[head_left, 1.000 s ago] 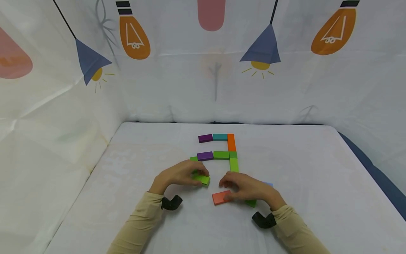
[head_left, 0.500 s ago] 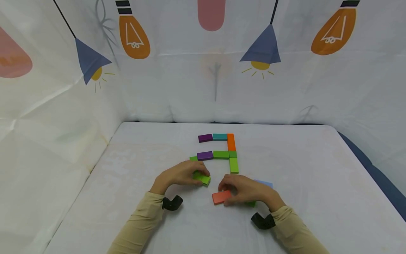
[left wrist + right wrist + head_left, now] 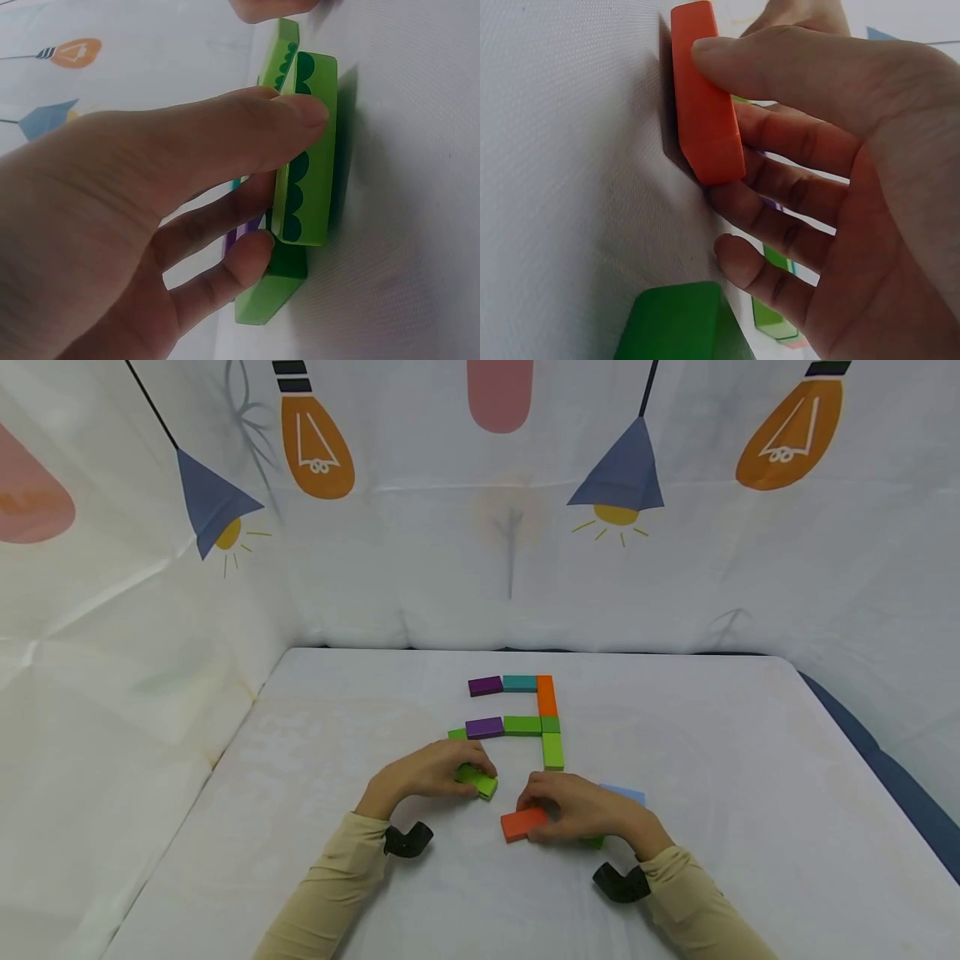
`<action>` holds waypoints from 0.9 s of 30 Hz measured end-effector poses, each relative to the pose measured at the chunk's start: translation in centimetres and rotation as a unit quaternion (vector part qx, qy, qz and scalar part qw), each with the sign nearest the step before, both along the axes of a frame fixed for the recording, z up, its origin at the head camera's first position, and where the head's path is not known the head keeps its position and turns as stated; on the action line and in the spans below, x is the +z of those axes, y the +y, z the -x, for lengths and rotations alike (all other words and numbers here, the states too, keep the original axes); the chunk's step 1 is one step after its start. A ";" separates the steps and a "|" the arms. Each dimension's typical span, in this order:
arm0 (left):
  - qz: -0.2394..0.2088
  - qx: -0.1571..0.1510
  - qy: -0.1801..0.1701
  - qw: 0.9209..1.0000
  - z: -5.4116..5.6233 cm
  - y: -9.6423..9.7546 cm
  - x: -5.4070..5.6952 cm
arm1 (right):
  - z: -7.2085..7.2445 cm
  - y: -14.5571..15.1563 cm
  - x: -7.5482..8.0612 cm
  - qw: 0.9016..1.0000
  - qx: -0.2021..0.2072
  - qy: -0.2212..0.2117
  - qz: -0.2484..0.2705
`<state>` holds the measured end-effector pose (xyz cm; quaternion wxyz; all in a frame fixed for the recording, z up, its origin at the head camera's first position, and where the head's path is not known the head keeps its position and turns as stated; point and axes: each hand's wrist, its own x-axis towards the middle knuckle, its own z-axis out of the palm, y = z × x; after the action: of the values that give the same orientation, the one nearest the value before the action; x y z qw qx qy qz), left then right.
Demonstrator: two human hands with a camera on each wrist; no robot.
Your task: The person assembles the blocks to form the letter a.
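Observation:
My left hand (image 3: 431,770) pinches a light green block (image 3: 316,180) between thumb and fingers. Dark green scallops run along that block's side. Behind its lower end, in the left wrist view, sits another green block (image 3: 262,296). My right hand (image 3: 581,806) holds an orange-red block (image 3: 705,112), thumb on the near face and fingers behind, low over the white tabletop. Beside the right hand lie a dark green block (image 3: 675,322) and a light blue block (image 3: 626,794), both partly hidden in the head view.
Ahead of the hands, several blocks form joined lines: purple (image 3: 485,686), teal (image 3: 520,683), orange (image 3: 547,696), green (image 3: 522,726), a second purple (image 3: 484,727) and light green (image 3: 552,752). A white printed curtain (image 3: 420,568) hangs behind the table (image 3: 300,727).
My right hand has shifted slightly toward me, its fingers now around the orange-red block. More of the light blue block and the light green column's near end shows. The left hand barely moves.

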<state>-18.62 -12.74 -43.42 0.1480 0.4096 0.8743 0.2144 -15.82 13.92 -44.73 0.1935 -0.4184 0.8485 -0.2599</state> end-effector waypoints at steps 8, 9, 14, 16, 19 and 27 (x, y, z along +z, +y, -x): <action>0.002 0.003 0.005 1.000 -0.1 0.0 -0.1 | -0.1 0.0 0.0 1.000 0.003 0.005 0.009; 0.004 0.005 0.006 1.000 0.0 0.0 -0.2 | -0.1 0.0 0.0 1.000 0.003 0.005 0.010; 0.004 0.002 0.016 1.000 0.0 0.0 -0.4 | -0.1 0.0 -0.1 1.000 0.004 0.013 0.015; 0.003 0.002 0.018 1.000 0.1 0.1 -0.5 | -0.1 0.0 -0.1 1.000 0.003 0.018 0.018; 0.002 0.001 0.022 1.000 0.1 0.1 -0.5 | -0.1 0.0 -0.2 0.999 0.002 0.028 0.020; -0.001 0.010 0.028 1.000 0.0 0.3 -0.4 | 0.0 0.0 -0.2 0.999 -0.016 0.038 0.016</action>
<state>-18.66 -12.44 -43.83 0.1205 0.4073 0.8817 0.2053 -15.85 13.95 -44.88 0.1503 -0.4173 0.8574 -0.2610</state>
